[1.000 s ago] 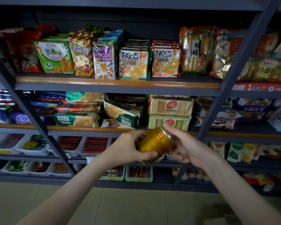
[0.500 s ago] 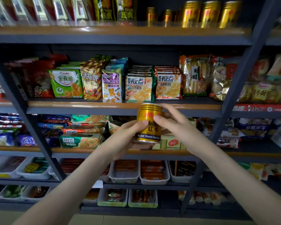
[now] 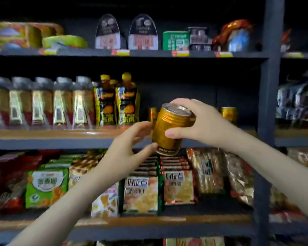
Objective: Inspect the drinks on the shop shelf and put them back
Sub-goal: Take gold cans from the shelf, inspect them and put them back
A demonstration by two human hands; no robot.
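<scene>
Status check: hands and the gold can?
Right hand grips gold can near top, tilted. Left hand touches its base. Can off the shelf; slot behind hidden by hands.

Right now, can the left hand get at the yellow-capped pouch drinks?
Probably yes: the left hand is just below-right of the pouch drinks at the shelf front, with nothing between them, while the right hand grips the gold can.
</scene>
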